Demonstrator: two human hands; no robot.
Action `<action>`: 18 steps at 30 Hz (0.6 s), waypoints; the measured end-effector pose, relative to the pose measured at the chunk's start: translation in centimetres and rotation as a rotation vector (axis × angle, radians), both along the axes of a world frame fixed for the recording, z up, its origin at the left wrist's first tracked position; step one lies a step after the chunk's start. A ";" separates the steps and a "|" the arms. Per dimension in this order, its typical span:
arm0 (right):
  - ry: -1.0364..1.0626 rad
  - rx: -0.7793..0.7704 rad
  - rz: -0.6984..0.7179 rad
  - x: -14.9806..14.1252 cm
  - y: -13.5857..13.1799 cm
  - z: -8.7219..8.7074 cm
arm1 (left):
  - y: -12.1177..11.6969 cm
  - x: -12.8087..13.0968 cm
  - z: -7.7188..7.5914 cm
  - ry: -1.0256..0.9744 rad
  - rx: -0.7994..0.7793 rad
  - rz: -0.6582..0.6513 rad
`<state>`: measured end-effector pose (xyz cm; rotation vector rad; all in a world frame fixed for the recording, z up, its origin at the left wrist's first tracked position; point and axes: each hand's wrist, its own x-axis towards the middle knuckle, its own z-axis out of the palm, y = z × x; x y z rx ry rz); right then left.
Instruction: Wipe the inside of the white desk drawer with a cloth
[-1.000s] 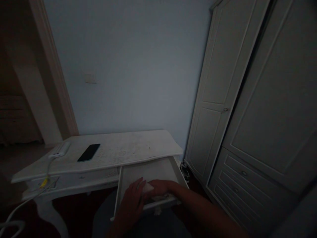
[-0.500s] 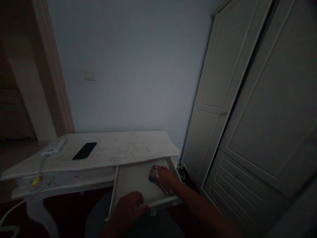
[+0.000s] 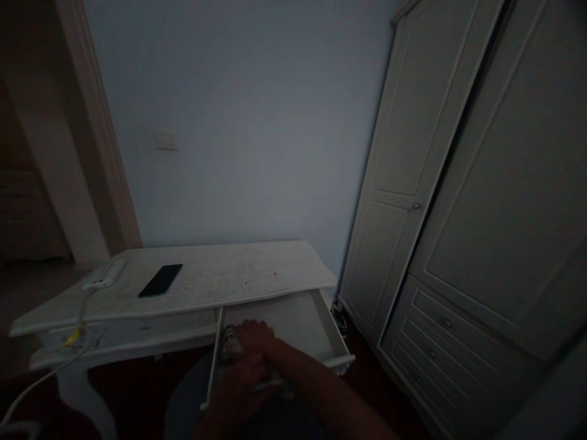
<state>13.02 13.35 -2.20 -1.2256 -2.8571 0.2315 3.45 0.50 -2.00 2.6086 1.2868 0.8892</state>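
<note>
A wadded patterned cloth point(image 3: 230, 343) lies at the left side inside the pulled-out white drawer point(image 3: 328, 324). On top of it presses my right hand point(image 3: 255, 337), its fingers closed on the cloth. My left hand point(image 3: 241, 382) is at the drawer's front edge, its fingers curled over the front board. The right forearm crosses above the front board, close to the left hand, and hides part of it. Dim light blurs the fingers.
A white desk point(image 3: 220, 269) carries a black phone point(image 3: 160, 280) and a white power strip point(image 3: 105, 273) with a cable. To the right stands a white wardrobe point(image 3: 389, 226). Dark cords point(image 3: 339, 321) lie on the floor between them. A switch point(image 3: 166, 140) is on the wall.
My right hand has moved the cloth from the right side of the drawer to its left side. My left hand has stayed at the drawer's front edge.
</note>
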 end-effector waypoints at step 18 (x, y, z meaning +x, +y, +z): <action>0.099 0.057 -0.725 14.4 3.1 2.6 | -0.3 -0.1 -0.5 0.114 0.237 -0.046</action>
